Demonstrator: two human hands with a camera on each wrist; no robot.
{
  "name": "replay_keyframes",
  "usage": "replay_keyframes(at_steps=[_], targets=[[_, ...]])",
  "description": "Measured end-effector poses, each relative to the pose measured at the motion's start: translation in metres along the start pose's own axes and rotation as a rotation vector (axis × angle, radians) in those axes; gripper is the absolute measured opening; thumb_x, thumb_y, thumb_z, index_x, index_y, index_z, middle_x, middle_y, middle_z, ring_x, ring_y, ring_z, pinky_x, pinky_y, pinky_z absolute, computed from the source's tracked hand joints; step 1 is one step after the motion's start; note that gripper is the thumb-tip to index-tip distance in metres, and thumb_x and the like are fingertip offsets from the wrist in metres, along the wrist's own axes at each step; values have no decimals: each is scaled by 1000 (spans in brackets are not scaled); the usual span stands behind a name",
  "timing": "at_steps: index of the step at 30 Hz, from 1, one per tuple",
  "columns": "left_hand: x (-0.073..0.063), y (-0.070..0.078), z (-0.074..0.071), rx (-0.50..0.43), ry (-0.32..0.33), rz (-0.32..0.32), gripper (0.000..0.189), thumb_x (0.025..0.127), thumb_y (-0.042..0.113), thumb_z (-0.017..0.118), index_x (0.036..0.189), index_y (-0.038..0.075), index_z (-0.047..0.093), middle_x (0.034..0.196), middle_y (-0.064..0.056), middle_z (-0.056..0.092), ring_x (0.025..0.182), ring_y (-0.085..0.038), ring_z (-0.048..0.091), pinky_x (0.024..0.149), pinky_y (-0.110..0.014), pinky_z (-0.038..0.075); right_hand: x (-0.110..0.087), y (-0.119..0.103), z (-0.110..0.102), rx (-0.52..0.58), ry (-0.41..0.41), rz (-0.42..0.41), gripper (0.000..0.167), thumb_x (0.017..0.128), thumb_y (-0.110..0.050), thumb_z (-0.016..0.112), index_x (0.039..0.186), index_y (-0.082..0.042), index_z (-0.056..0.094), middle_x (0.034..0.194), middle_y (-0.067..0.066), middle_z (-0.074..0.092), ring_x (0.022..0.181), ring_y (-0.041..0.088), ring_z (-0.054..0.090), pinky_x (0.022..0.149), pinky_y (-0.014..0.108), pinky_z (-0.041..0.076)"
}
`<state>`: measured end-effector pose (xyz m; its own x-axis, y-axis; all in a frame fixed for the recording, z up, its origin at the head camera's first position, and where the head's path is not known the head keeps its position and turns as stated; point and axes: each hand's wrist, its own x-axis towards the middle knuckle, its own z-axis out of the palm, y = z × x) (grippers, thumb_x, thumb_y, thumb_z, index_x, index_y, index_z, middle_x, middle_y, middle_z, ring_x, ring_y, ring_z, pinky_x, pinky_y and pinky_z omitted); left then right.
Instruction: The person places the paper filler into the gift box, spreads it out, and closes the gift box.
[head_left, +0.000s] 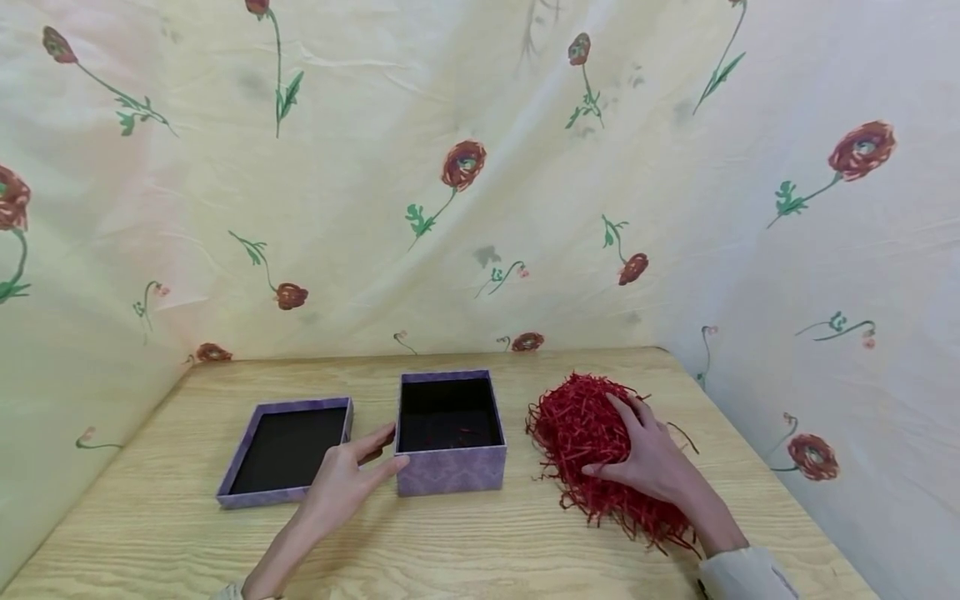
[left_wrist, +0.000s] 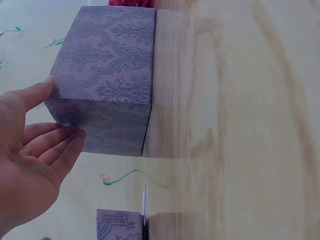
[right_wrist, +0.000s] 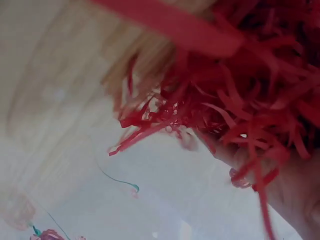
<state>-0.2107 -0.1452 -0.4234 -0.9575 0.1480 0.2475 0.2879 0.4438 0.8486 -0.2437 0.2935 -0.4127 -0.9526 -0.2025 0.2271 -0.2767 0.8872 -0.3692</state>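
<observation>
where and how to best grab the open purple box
Probably grip the purple box by its left wall and right wall, one palm from each side: it stands upright, with straight, opposite walls. The left hand is at its front-left corner.

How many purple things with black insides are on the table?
2: the deep box in the middle, touched by the left hand, and the shallow lid to its left. The red paper shreds might hide more.
</observation>
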Motion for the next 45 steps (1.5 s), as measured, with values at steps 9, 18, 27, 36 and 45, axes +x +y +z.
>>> replay_keyframes(at_steps=[9, 18, 27, 36, 45], targets=[[0, 1, -2, 4, -5, 12, 63, 96, 32, 77, 146, 0, 57, 144, -18, 58, 125, -40, 61, 99, -52, 51, 7, 3, 10, -48, -7, -50, 112, 74, -58, 89, 159, -7, 36, 153, 33, 33, 123, 72, 40, 88, 83, 39], [2, -3, 0, 27, -2, 37, 61, 96, 28, 77, 146, -1, 57, 143, -18, 59, 123, -41, 62, 99, -51, 51, 7, 2, 13, -48, 27, -103, 84, 76, -12, 91, 147, 2, 48, 136, 33, 47, 116, 54, 56, 84, 67, 53], [3, -5, 0, 35, 0, 47, 59, 95, 26, 78, 145, 1, 59, 141, -18, 60, 121, -41, 63, 98, -51, 52, 5, 0, 12, -45, 23, -110, 76, 76, -1, 87, 144, 4, 52, 126, 27, 54, 108, 43, 61, 83, 60, 55], [1, -5, -1, 41, -1, 78, 57, 97, 27, 76, 144, 0, 59, 138, -22, 61, 120, -42, 64, 96, -52, 53, 4, 1, 8, -36, -15, -82, 71, 79, 4, 80, 144, 3, 52, 128, 28, 54, 100, 37, 62, 75, 53, 56], [2, -6, -1, 50, 9, 54, 57, 96, 27, 76, 145, 3, 60, 137, -19, 63, 120, -40, 64, 96, -51, 53, 5, 5, 3, 14, -45, -55, 69, 79, 7, 76, 144, 4, 52, 133, 31, 53, 103, 38, 62, 74, 50, 54]])
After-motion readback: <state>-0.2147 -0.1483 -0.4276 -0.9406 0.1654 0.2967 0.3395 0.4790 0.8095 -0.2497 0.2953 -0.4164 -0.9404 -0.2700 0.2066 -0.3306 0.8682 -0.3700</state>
